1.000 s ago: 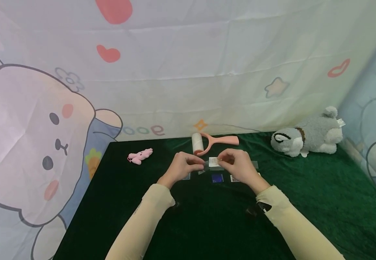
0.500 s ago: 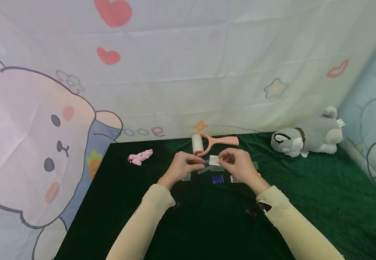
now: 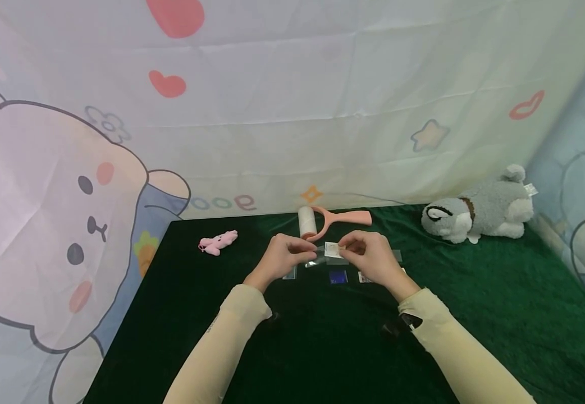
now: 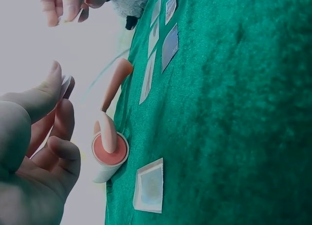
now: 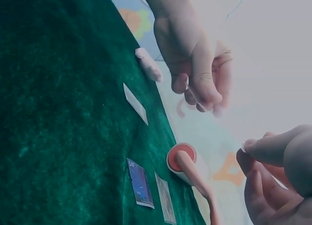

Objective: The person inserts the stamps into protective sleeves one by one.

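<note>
Between thumb and fingertips my left hand [image 3: 284,259] pinches a small clear plastic sleeve [image 3: 315,260], which shows a glint in the head view. My right hand [image 3: 373,257] pinches a small white stamp [image 3: 332,250] by its right edge, close to the sleeve but apart from it. Both hands are raised over the table. Below them lie a blue stamp [image 3: 338,277] with a perforated edge, another stamp [image 3: 365,278] partly hidden by my right hand, and a pale sleeved piece [image 4: 149,186] below my left hand. Clear strips [image 3: 337,261] lie behind the blue stamp.
A pink-handled lint roller [image 3: 345,217] lies behind the hands. To the left is a small pink plush toy [image 3: 218,243]; at the back right lies a grey plush dog [image 3: 479,210]. Dark green cloth [image 3: 323,348] covers the table, with a printed curtain [image 3: 272,112] behind.
The clear sleeve in my left hand has tilted and now catches the light. My right hand with the white stamp has barely moved.
</note>
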The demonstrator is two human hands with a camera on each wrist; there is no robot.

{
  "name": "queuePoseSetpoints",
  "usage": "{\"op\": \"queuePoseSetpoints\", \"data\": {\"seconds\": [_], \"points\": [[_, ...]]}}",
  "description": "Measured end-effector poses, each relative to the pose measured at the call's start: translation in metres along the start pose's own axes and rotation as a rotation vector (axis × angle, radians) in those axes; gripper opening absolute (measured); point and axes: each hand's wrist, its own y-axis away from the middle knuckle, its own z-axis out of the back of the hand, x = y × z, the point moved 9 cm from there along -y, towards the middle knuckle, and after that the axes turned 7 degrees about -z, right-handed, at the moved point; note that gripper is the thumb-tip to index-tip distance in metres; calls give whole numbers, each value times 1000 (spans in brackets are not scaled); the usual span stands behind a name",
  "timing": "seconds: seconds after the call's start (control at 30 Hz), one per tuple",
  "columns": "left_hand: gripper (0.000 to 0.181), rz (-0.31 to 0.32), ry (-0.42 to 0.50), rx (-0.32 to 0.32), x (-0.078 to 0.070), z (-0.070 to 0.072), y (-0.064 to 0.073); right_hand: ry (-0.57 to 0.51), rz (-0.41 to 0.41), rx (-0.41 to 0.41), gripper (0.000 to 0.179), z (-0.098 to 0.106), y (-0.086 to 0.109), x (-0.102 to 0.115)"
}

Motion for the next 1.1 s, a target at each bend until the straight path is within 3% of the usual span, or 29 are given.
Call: {"op": "queuePoseSetpoints", "data": {"seconds": [0.77, 1.1], "points": [[17, 8, 45, -25, 2, 2, 2, -54, -19, 60, 10, -5, 0, -4], [17, -6, 63, -36, 2, 4, 1, -45, -28, 45, 11, -5, 0, -6]]}}
